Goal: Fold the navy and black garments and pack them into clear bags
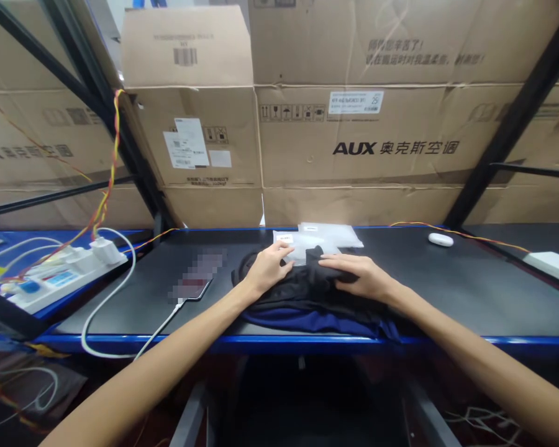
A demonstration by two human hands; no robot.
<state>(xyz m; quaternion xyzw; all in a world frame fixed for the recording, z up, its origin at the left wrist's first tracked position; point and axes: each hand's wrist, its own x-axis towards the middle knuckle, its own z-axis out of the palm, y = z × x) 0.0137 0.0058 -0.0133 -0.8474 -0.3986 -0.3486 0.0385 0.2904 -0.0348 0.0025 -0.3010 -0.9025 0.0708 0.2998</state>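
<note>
Head-camera view of a person's two bare hands at a dark surface (484, 292) with a blue front edge; a soft heap of black cloth (289, 293) lies in the middle of it, close to that edge, on top of a blue cloth (307, 320); the heap's long axis runs left to right, roughly level with the edge, while one short fold near its centre sticks up and points away from the person; the blue cloth stretches the same way, its right end reaching over the edge.

The left hand (269, 268) is over the heap's left end, its grip spread, with a gap between thumb and forefinger; the right hand (368, 276) rests on the heap's right part, fingers laid over the cloth and thumb lower down; whether that grip pinches the cloth, one cannot tell.

Just beyond the heap lie two clear plastic packets (339, 234), overlapping, each wider than deep; to the left is a phone (198, 290), partly pixelated, joined to a white cable (159, 328); farther left sits a power strip (51, 282) with plugs; to the right is a small white oval case (440, 239); printed cardboard (307, 208) stands behind everything.
</note>
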